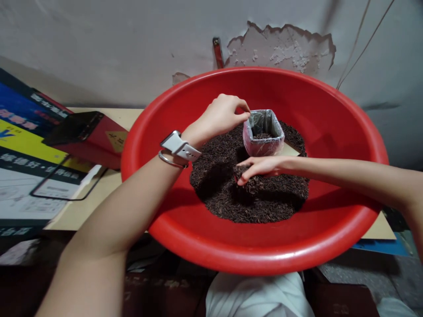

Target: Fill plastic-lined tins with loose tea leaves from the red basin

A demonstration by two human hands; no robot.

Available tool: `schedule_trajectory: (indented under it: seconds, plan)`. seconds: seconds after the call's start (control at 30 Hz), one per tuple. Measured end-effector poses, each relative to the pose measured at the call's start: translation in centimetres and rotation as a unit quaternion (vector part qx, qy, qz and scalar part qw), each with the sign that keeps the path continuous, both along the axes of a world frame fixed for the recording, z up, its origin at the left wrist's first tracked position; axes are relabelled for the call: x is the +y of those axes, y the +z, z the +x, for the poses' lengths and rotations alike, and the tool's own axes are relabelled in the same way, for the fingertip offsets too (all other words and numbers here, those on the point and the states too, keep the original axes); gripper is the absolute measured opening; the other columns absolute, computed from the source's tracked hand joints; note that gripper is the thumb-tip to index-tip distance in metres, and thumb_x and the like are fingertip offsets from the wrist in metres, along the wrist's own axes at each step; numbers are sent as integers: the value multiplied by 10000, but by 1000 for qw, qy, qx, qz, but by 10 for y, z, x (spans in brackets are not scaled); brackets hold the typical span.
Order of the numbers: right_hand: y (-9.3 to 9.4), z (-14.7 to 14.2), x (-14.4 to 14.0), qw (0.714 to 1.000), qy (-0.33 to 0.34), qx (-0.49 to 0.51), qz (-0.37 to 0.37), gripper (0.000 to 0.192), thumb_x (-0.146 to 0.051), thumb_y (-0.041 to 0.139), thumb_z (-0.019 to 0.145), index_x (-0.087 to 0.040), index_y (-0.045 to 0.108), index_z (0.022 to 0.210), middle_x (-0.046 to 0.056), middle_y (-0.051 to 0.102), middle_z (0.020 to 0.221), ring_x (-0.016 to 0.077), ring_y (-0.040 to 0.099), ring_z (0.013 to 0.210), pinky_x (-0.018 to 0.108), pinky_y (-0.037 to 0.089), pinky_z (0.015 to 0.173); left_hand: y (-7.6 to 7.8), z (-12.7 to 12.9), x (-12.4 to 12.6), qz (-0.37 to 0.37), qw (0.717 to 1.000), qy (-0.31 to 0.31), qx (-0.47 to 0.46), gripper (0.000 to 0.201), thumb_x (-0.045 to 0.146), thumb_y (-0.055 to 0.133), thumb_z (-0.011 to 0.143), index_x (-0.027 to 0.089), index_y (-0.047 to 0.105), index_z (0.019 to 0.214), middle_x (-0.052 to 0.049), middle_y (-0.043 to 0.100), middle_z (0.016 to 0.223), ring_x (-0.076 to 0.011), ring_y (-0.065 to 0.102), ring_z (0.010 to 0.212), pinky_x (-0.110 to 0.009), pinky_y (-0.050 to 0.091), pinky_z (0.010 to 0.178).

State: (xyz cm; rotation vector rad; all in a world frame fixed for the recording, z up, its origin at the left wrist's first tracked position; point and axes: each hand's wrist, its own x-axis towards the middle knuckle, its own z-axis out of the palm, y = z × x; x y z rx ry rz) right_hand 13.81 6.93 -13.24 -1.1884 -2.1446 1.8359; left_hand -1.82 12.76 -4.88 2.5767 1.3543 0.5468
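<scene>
1 head-worn view, looking forward and down, close over the red basin (330, 246) on the counter (99, 202); wall right behind, own forearms entering from bottom left and right.

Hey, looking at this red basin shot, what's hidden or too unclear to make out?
- Head view: the right hand digs into the dark granules; its fingertips and any grip are buried.
- How full the lined pot is: the plastic liner and rim shade the inside.
- The left hand covers the pot's left rim, so its pinch is unclear.
- Print on the boxes is blurred and cut off by the left edge.
- The red basin hides the table beneath.
</scene>
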Motion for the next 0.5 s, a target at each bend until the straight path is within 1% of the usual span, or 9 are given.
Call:
schedule_trajectory:
  seconds: [0.1, 0.17, 0.23, 0.3, 0.37, 0.43, 0.5]
  plan:
    - [28, 2, 7, 989, -114, 72, -55, 339, -312, 749, 716, -201, 665, 1025, 51, 714, 1049, 196, 652, 1012, 391, 529, 944, 8, -3, -4, 23, 998, 44, -27, 299, 304, 522, 907, 186, 718, 1100, -81, 713, 1144, -272, 612, 1117, -399, 438, 998]
    - [44, 5, 12, 972, -205, 108, -42, 360, -298, 778, 713, -204, 633, 1030, 41, 704, 1001, 183, 651, 947, 377, 554, 883, 13, -5, -7, 38, 996, 61, -43, 298, 296, 517, 908, 175, 717, 1092, -82, 712, 1158, -271, 616, 1106, -404, 440, 1001]
    - [55, 8, 19, 947, -279, 160, -10, 264, -289, 751, 767, -196, 610, 970, 28, 683, 927, 157, 639, 875, 344, 566, 832, 16, -5, -9, 45, 995, 68, -52, 297, 292, 512, 908, 165, 719, 1080, -81, 717, 1152, -262, 623, 1087, -395, 445, 999]
    - [59, 12, 28, 917, -339, 209, 19, 143, -286, 674, 853, -193, 571, 889, 12, 642, 842, 132, 610, 801, 314, 566, 789, 17, -4, -9, 47, 995, 71, -55, 294, 291, 511, 905, 168, 723, 1069, -77, 724, 1132, -255, 630, 1070, -388, 450, 992]
    - [60, 17, 36, 892, -382, 240, 38, 130, -271, 602, 911, -199, 525, 836, -1, 592, 787, 121, 579, 762, 300, 560, 766, 15, -4, -8, 44, 995, 74, -52, 286, 294, 518, 897, 187, 729, 1058, -70, 730, 1108, -254, 632, 1065, -390, 453, 988]
    - [58, 22, 44, 876, -411, 248, 52, 165, -263, 546, 944, -204, 486, 802, -4, 548, 756, 123, 555, 746, 299, 549, 755, 12, -4, -5, 36, 996, 74, -42, 273, 297, 531, 885, 210, 735, 1043, -65, 735, 1080, -258, 631, 1064, -398, 451, 989]
    - [56, 26, 49, 871, -427, 232, 75, 179, -256, 517, 953, -207, 465, 789, -5, 512, 745, 128, 529, 735, 302, 531, 751, 8, -6, -1, 21, 997, 70, -26, 264, 304, 545, 874, 222, 738, 1034, -65, 740, 1053, -262, 633, 1055, -407, 447, 991]
